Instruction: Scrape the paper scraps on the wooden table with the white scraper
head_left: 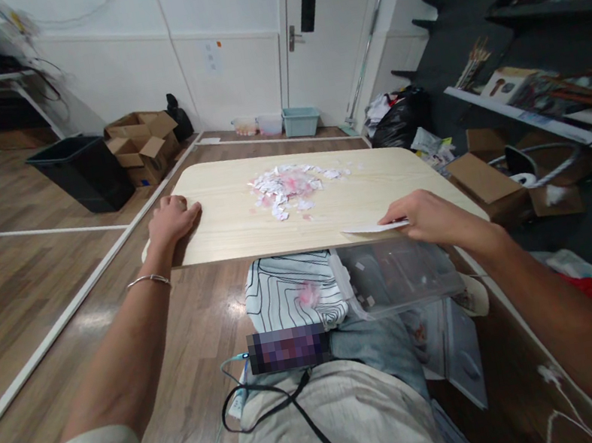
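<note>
A pile of small torn white and pink paper scraps [289, 183] lies on the pale wooden tabletop [230, 237], toward its far middle. At the left edge of the table is my left hand [172, 219], its thumb on top and its fingers curled over the edge. Near the front right edge, my right hand [427, 217] pinches a thin white card [369, 228] held low, almost flat against the surface. Whether the card touches the wood, I cannot tell. Below the front edge sits a clear plastic bin [402, 271] with a few scraps in it.
Beside the bin, a striped cushion or cloth [280, 293] covers my lap, near a pixelated device [289, 349] with cables. A black bin [82, 175] and cardboard boxes [145, 145] stand at left. Shelves [535, 118] and an open carton [486, 176] are at right.
</note>
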Demonstrator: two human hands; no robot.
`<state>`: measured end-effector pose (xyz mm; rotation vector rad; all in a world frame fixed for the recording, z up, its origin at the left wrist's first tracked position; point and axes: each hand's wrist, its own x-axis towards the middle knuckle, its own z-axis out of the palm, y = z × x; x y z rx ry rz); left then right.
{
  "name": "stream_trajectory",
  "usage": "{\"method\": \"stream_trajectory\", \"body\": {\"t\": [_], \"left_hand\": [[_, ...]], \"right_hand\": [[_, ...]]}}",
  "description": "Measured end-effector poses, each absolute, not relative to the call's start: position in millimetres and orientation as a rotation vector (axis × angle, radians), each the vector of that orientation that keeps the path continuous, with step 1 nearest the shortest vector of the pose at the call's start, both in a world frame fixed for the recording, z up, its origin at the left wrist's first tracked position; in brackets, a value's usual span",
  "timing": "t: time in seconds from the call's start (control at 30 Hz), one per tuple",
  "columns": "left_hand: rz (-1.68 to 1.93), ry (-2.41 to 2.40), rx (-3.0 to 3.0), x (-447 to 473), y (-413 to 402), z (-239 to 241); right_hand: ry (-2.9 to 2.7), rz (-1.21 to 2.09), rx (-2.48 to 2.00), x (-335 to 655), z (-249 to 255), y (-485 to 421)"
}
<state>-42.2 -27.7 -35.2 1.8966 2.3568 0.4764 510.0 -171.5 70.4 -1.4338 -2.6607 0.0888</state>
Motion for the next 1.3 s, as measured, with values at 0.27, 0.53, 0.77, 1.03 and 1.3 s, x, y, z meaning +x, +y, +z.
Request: {"method": "stream_trajectory", "body": {"t": [0.27, 0.53, 0.77, 1.03, 1.3], "left_hand": [[0.480, 2.360, 1.880, -41.3, -28.0, -32.6], [0.487, 2.367, 1.856, -36.9, -32.4, -29.2], [0.510, 2.367, 1.853, -38.3, -30.2, -30.2], [0.529, 2.353, 1.858, -37.4, -31.4, -30.5], [0.551, 2.354, 1.836, -34.4, -36.1, -27.1]], "right_hand": [[-2.620, 0.038, -1.377, 531.3, 54.5, -203.9], [-2.280, -0.002, -1.692, 524.3, 29.2, -224.5], [-2.140, 0.052, -1.789, 520.7, 14.3, -235.6], [-2.104, 0.017, -1.735, 522.2, 7.0, -242.7], [-1.961, -0.042, -1.453, 515.1, -1.6, -231.9]]}}
